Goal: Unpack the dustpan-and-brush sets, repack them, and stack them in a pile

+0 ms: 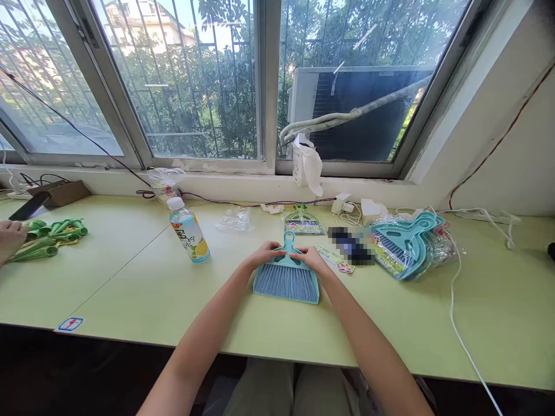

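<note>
A light-blue hand brush and dustpan set [286, 282] lies on the table before me, bristles toward me and the looped handle pointing away. My left hand [265, 254] grips its upper left side, thumb on top beside the handle. On the opposite side, my right hand [313, 260] holds it the same way, thumb pressed on top. The fingers beneath are mostly hidden. Just right of my right hand lies a printed card [336, 260]. Behind the set is a green brush and dustpan set [303, 221] with a printed card.
Stacked blue dustpan sets [403, 245] in clear plastic lie at the right, near a white cable [453, 300]. A drink bottle [189, 231] stands left. Another person's hand [12, 238] is by green cone-like pieces [52, 240] at far left. Crumpled plastic [234, 219] lies behind.
</note>
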`<state>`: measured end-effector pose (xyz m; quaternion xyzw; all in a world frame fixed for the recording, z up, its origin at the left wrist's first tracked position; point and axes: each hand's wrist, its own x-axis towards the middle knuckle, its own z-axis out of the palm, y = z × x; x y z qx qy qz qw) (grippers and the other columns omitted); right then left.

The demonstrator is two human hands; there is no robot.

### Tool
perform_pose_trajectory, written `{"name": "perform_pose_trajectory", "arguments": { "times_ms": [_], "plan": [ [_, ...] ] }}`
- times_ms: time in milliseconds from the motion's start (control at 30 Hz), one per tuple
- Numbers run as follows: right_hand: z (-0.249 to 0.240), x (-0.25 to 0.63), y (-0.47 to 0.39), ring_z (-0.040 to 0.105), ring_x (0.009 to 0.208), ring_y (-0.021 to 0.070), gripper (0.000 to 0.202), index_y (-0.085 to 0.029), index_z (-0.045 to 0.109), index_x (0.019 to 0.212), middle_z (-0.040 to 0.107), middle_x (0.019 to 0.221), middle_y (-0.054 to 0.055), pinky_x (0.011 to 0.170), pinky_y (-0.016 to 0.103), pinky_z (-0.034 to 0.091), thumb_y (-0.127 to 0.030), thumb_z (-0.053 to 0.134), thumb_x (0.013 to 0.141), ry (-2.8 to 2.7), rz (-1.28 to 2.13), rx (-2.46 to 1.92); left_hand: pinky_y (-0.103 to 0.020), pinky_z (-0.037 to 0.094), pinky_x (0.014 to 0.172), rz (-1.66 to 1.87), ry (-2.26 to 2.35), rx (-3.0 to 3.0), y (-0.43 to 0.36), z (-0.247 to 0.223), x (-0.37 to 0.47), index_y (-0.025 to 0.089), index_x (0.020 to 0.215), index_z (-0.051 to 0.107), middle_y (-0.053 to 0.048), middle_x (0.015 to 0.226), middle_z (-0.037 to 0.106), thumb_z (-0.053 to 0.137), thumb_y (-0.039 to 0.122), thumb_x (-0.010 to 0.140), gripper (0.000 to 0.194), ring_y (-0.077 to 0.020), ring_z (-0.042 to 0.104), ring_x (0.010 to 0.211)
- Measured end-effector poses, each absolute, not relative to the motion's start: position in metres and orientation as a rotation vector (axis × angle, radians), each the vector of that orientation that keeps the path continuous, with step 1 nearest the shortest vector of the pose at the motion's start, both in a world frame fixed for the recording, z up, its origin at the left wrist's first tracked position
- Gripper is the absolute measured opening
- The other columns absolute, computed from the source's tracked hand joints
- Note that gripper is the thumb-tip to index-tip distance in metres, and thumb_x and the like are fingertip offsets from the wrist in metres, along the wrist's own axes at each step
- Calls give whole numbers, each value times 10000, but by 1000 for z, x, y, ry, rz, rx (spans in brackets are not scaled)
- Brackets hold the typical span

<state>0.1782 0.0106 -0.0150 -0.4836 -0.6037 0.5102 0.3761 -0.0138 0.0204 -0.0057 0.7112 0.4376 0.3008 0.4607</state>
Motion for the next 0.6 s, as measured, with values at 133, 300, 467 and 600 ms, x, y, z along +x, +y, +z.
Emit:
{"name": "perform_pose_trajectory", "arguments": {
  "times_ms": [133,300,467,600],
  "plan": [
    [-17,177,9,605,659,200,401,-137,738,736,664,624,31,629,297,456,-488,742,541,-1478,1336,-1208,-244,268,549,753,1075,1700,19,-3,-14,152,658,534,39,619,425,669,582,611,453,-96,387,589],
    [-17,176,12,608,678,202,428,-143,740,797,671,638,27,649,305,463,-502,721,567,-1503,1260,-1179,-238,318,568,756,1055,1587,16,2,-16,139,761,606,11,676,529,685,551,627,441,-113,475,627],
    [-22,194,27,614,765,206,453,-144,724,918,706,792,66,700,318,469,-522,610,697,-1484,1097,-1188,-257,390,610,592,1097,1435,12,4,-26,123,857,643,-40,770,632,753,516,579,494,-170,570,709],
    [-27,230,36,594,934,238,314,-173,708,993,694,988,111,809,347,437,-350,525,810,-1570,561,-1635,-266,434,663,668,1046,1363,15,1,-32,132,931,650,-60,864,668,777,468,582,501,-191,606,783]
  ]
}}
